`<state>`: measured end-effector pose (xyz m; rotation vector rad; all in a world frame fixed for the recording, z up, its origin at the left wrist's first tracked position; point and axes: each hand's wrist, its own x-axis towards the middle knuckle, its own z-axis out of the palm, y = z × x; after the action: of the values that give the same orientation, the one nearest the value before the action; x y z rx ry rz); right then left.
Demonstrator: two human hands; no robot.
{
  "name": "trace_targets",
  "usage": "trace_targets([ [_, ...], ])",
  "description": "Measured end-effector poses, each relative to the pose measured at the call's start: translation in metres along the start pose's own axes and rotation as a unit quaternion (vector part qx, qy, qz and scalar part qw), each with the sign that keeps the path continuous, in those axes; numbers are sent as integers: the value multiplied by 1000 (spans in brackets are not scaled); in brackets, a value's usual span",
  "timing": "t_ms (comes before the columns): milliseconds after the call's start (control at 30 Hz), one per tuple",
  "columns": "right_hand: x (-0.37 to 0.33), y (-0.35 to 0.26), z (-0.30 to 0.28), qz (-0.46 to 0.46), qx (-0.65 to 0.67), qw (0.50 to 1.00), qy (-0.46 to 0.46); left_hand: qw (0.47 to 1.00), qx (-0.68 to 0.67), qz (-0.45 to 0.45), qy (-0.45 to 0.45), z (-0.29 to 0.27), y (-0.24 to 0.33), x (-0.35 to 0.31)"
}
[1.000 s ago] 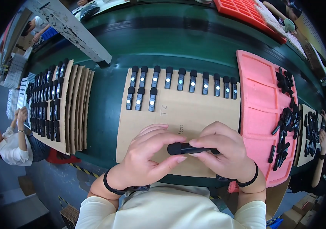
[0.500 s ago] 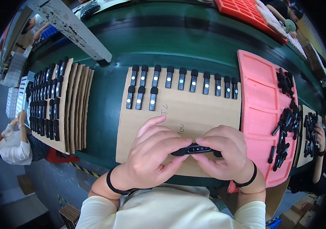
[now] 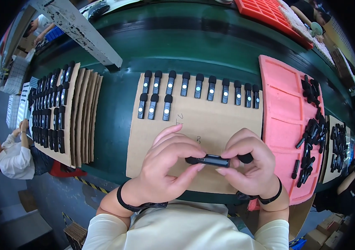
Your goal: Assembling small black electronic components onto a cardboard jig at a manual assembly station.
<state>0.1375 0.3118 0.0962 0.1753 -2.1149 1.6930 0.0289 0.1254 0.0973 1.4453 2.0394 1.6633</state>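
Observation:
Between both hands, above the cardboard sheet [image 3: 177, 146], a small black clip-on wireless microphone [image 3: 214, 161] lies sideways, its dark foam tip to the left. My left hand [image 3: 165, 162] pinches the foam end between thumb and forefinger. With thumb and forefinger, my right hand [image 3: 248, 160] grips the other end. A round black foam tip [image 3: 245, 158] shows among the right hand's curled fingers; what it belongs to is hidden. Beyond my hands, matching microphones [image 3: 198, 86] lie in two rows on the cardboard, foam tips away from me, most with a pale lit dot.
To the right, a pink foam tray [image 3: 281, 125] holds a loose heap of black microphones [image 3: 310, 135]. Stacked cardboard sheets [image 3: 86, 121] carrying microphone rows stand at left. A grey metal post [image 3: 77, 33] rises over the green bench [image 3: 165, 50]. Co-workers sit left and right.
The held microphone has been turned over, from a face with small openings to a smooth side. My right fingers have shifted on it, and the round foam tip among them sits slightly higher.

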Motion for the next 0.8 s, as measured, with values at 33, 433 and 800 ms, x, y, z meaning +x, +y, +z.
trace_targets([
  [33, 1, -1, 0, 0, 0, 1000, 0, 1000, 3, -7, -8, 3, -3, 0],
  [433, 3, 4, -2, 70, -56, 991, -101, 992, 112, 13, -51, -1, -17, 7],
  [800, 9, 25, -5, 169, -124, 961, -179, 918, 390, 67, -27, -9, -61, 21],
])
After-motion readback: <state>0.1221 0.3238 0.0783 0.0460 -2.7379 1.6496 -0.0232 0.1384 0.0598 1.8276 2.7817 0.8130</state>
